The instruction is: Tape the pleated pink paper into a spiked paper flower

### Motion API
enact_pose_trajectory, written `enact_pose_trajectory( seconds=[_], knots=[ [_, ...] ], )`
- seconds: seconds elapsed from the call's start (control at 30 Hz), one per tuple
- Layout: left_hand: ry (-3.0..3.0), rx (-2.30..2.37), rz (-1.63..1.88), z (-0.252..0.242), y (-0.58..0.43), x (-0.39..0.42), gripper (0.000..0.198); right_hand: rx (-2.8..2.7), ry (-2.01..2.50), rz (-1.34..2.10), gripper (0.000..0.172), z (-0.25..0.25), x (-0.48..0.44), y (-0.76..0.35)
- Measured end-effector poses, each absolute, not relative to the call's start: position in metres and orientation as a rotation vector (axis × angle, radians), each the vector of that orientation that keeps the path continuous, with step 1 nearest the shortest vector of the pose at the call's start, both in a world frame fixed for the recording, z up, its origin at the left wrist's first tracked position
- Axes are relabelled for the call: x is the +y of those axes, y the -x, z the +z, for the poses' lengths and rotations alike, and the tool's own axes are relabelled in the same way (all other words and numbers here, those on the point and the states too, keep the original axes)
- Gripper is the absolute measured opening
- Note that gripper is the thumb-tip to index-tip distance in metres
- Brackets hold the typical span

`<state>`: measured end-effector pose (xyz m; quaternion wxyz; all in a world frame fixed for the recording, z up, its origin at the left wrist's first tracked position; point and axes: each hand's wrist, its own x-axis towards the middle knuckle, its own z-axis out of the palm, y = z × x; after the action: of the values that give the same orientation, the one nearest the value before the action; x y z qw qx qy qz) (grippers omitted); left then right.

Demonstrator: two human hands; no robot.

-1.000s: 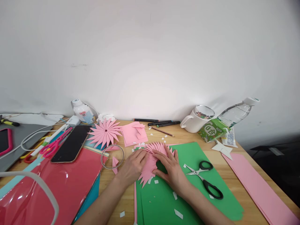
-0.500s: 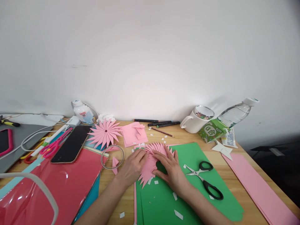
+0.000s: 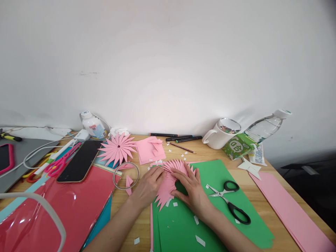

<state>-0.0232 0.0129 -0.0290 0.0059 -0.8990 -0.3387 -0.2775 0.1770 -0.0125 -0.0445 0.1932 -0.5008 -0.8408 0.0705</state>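
Note:
A pink folded-paper ring (image 3: 166,190) with pointed tips curves over the green paper sheets (image 3: 181,224). My left hand (image 3: 150,184) grips its left edge, fingers bent together on the pleats. On the inner and upper part of the curve, my right hand (image 3: 191,186) has its thumb and fingers around the folds. Black-handled scissors (image 3: 228,198) lie partly spread on the green sheets, right of my right hand. Small white paper scraps (image 3: 200,240) are scattered around. To the left lie a clear-centred tape roll (image 3: 114,176) and a small folded pink piece (image 3: 128,184).
A pink paper star (image 3: 118,147) and pink squares (image 3: 144,152) lie behind my hands. Markers (image 3: 189,138), a pencil (image 3: 181,147), a white mug (image 3: 218,135) and a bottle (image 3: 265,126) line the wall. Left are a phone (image 3: 80,161) and red folder (image 3: 65,206); pink strips (image 3: 294,210) lie right.

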Motion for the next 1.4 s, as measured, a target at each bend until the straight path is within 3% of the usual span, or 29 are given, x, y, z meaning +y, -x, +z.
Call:
enact_pose_trajectory(
  seconds=[0.67, 1.07, 1.4],
  knots=[
    [2.884, -1.141, -0.877, -0.0314, 0.0241, 0.014, 0.024, -2.344, 1.417, 0.203, 0.045, -0.0427, -0.0141, -0.1766],
    [2.913, -1.261, -1.377, -0.0359, 0.0231, 0.0196, 0.025, -2.328, 1.399, 0.185, 0.045, -0.0455, -0.0128, -0.1778],
    [2.963, -1.287, -1.32, -0.0384, 0.0235, 0.0192, 0.026, -2.334, 1.4, 0.189, 0.045, -0.0448, -0.0135, -0.1777]
  ],
)
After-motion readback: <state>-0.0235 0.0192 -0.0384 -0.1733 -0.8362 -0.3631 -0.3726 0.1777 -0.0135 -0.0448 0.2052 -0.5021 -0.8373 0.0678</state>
